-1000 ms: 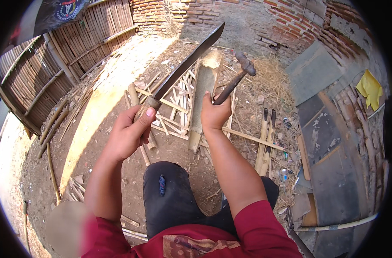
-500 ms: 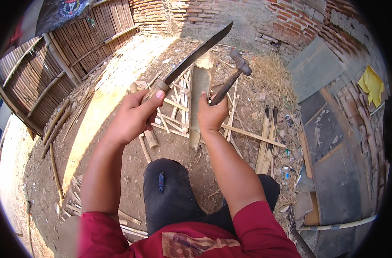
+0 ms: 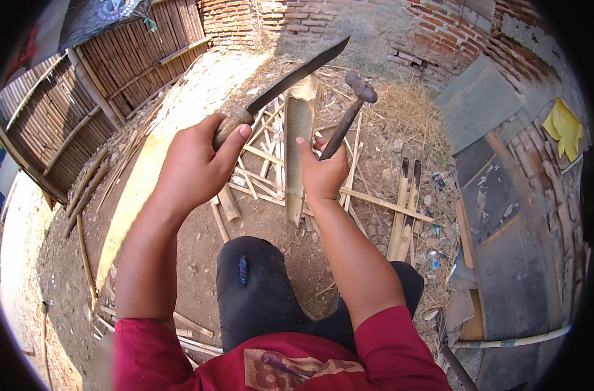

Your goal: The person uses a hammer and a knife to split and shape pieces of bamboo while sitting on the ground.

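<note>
1. Ground: bare packed dirt (image 3: 193,260), dry, strewn with thin bamboo slats (image 3: 264,169) and chips. Strong sun falls across the left part.
2. Enclosure: a fence of upright bamboo slats (image 3: 114,72) runs along the left; a rough red brick wall (image 3: 440,26) closes the far side. A pile of dry straw (image 3: 408,111) lies at the foot of the wall.
3. Right side: flat grey boards (image 3: 499,215) are laid on the ground, with a yellow cloth (image 3: 564,124) near the brick wall.
4. The person crouches, dark trousers and red shirt visible at the lower edge.
5. Left hand (image 3: 196,166): clamped around the wooden grip of a long machete (image 3: 297,75); the blade points up and away toward the wall, raised above the work.
6. Right hand (image 3: 323,173): fingers closed around the handle of a hammer (image 3: 349,114), thumb pressed against the split bamboo piece (image 3: 299,143).
7. The bamboo piece stands roughly upright on the ground between the 2 hands, open trough facing the camera, just in front of the knees.
8. 2 dark-tipped bamboo stakes (image 3: 404,208) lie to the right of the right forearm.
9. The hands are apart, each on its own tool.
</note>
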### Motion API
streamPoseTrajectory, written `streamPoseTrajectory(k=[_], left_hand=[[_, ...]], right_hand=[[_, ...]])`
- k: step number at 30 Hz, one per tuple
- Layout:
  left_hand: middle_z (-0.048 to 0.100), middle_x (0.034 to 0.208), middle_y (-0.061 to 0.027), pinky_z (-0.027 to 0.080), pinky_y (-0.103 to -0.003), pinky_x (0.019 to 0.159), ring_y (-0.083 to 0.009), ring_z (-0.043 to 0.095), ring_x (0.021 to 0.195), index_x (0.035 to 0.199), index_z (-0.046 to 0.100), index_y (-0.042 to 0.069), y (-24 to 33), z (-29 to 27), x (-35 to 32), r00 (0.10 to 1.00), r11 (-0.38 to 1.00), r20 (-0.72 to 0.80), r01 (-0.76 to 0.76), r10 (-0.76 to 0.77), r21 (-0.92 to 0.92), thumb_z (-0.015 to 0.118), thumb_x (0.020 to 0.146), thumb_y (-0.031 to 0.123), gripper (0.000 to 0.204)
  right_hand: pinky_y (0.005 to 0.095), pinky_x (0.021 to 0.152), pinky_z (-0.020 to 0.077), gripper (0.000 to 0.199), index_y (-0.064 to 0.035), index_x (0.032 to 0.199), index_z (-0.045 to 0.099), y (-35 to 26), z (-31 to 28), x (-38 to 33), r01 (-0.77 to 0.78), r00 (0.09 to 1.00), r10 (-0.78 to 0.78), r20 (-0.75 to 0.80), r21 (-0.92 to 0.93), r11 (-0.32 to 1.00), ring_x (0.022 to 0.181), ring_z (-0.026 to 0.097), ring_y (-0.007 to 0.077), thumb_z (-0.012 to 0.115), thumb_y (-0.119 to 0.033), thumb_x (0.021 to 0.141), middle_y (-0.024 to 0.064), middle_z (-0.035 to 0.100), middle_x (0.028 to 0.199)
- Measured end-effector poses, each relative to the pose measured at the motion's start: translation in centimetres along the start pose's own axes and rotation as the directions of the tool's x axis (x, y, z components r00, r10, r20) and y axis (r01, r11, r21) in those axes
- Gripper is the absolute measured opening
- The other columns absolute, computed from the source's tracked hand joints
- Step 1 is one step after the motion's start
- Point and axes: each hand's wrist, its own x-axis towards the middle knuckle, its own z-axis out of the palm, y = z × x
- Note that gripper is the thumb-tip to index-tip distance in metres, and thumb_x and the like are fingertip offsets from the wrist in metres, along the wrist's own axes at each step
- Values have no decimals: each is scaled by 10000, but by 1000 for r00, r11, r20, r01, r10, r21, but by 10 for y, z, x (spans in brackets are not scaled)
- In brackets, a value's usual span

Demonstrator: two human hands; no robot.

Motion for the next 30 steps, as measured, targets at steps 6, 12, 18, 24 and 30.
streamPoseTrajectory(k=[6, 12, 18, 24, 30], left_hand=[[580, 648, -131, 447, -403, 605, -225, 546, 612, 904, 656, -42, -8, -22, 10, 1000, 996, 4, 16, -17, 88, 639, 1002, 449, 501], [556, 697, -91, 443, -390, 626, -172, 516, 676, 942, 643, -66, -23, -34, 26, 999, 996, 35, 23, -26, 90, 595, 1023, 516, 590], [566, 703, -91, 457, -391, 639, -178, 535, 696, 939, 664, -77, -14, -35, 28, 998, 988, 54, 9, -17, 151, 594, 1011, 549, 634], [575, 703, -92, 459, -394, 634, -187, 539, 685, 947, 673, -71, -2, -45, 20, 996, 976, 89, -9, -11, 217, 591, 1011, 546, 626], [578, 702, -88, 457, -389, 629, -184, 538, 679, 944, 674, -68, -2, -51, 14, 993, 976, 111, 6, -31, 216, 588, 1011, 548, 626]], right_hand=[[364, 673, 534, 475, -12, 1010, 626, -32, -108, 57, -471, 750, 443, 491, -73, 879, 732, 665, 181, 600, -486, 1033, 75, 648, 805], [273, 532, 431, 437, -17, 1298, 581, -109, -189, 141, -146, 741, 293, 604, -282, 948, 624, 525, 71, 599, -369, 1040, -5, 570, 750], [298, 558, 451, 402, -15, 1290, 599, -164, -178, 166, 83, 813, -42, 581, -44, 996, 622, 541, 96, 552, -338, 1056, 3, 587, 759], [372, 692, 495, 437, -16, 1237, 624, -142, -159, 174, 323, 765, -19, 644, -358, 876, 704, 592, 157, 518, -402, 1062, 41, 610, 779], [342, 688, 473, 415, -18, 1247, 626, -156, -164, 163, -87, 853, 112, 509, -74, 993, 724, 580, 149, 521, -373, 1059, 48, 606, 779]])
